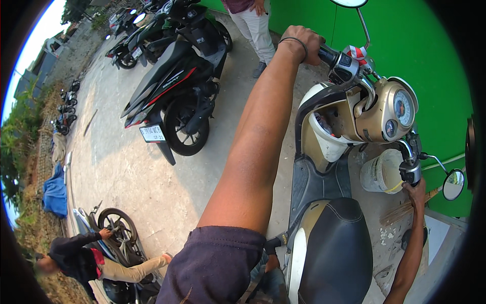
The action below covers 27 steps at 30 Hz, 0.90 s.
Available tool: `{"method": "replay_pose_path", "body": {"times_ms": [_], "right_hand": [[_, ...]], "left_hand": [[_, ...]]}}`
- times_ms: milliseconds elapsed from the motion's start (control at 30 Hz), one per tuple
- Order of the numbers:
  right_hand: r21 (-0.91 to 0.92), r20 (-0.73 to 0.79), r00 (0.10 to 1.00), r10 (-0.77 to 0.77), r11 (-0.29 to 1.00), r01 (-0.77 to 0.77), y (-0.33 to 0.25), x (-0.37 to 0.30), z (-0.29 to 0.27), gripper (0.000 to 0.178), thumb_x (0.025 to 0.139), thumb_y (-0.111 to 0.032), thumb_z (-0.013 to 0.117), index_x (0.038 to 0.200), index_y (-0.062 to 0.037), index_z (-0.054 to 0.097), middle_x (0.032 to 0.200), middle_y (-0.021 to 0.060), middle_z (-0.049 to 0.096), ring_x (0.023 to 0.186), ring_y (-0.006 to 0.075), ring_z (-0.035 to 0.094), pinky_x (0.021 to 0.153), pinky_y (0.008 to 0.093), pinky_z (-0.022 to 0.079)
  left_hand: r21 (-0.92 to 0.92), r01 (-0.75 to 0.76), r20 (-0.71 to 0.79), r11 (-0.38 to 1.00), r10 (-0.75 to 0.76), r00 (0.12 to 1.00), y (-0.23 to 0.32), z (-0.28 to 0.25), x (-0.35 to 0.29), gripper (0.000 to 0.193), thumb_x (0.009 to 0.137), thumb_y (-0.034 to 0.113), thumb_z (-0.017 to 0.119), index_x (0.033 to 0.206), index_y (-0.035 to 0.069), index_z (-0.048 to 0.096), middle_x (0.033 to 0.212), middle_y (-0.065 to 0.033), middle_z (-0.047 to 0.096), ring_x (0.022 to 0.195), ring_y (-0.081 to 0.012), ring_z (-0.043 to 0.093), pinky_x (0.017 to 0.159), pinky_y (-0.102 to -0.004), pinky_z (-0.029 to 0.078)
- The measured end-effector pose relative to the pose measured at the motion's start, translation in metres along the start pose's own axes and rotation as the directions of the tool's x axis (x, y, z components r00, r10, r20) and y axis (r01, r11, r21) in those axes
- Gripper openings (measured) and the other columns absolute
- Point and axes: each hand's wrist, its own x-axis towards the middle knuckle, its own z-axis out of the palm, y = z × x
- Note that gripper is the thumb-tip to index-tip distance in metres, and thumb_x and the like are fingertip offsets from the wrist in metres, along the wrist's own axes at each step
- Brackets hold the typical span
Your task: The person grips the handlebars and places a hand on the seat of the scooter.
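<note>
A gold-and-white motor scooter (365,124) stands beside me, its black seat (336,248) towards the lower edge. My left hand (304,43), with a dark band at the wrist, is closed round the left handlebar grip (329,54). A red-and-white ribbon (357,52) is tied near that grip's mirror stem. On the far side my right hand (416,192) wraps the end of the right handlebar (410,171); its fingers are partly hidden. Between the bars sits a round speedometer (403,107). An open front pocket (324,126) holds small items I cannot make out.
A whitish bucket (382,172) and a straw broom (405,210) are by the green wall (435,61). A black scooter (177,86) is parked left, with more behind it. One person (251,28) stands at the top; another (91,258) is beside a motorcycle (119,230), lower left.
</note>
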Motion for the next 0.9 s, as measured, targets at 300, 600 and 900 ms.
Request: {"method": "replay_pose_path", "body": {"times_ms": [300, 600, 900], "right_hand": [[-0.221, -0.151, 0.979, -0.136, 0.97, 0.1, -0.022, -0.01, 0.008, 0.066, 0.066, -0.044, 0.084, 0.098, 0.0089, 0.061, 0.087, 0.0191, 0.067, 0.078, 0.03, 0.064, 0.073, 0.0415, 0.049], [-0.284, -0.179, 0.97, -0.166, 0.953, 0.11, -0.022, -0.015, 0.009, 0.061, 0.072, -0.04, 0.081, 0.098, 0.0105, 0.06, 0.086, 0.0209, 0.066, 0.078, 0.0328, 0.063, 0.075, 0.0418, 0.048], [-0.324, -0.258, 0.938, -0.232, 0.935, 0.142, -0.011, -0.017, 0.014, 0.058, 0.073, -0.037, 0.081, 0.097, 0.0107, 0.06, 0.085, 0.0241, 0.065, 0.078, 0.0394, 0.063, 0.074, 0.0447, 0.048]], "left_hand": [[0.016, 0.065, 0.062, 0.998, -0.066, 0.996, 0.007, -0.011, -0.006, 0.031, 0.058, 0.033, 0.07, 0.083, 0.014, 0.076, 0.085, -0.0107, 0.072, 0.081, -0.0265, 0.07, 0.073, -0.0373, 0.056], [-0.004, 0.042, 0.03, 0.999, -0.041, 0.999, 0.006, -0.012, -0.01, 0.031, 0.057, 0.029, 0.067, 0.082, 0.014, 0.075, 0.081, -0.0136, 0.07, 0.079, -0.0302, 0.069, 0.072, -0.0398, 0.055], [-0.015, 0.039, 0.026, 0.999, -0.039, 0.999, 0.007, -0.012, -0.008, 0.032, 0.056, 0.028, 0.066, 0.083, 0.014, 0.075, 0.081, -0.0152, 0.07, 0.08, -0.0319, 0.068, 0.072, -0.0412, 0.054]]}}
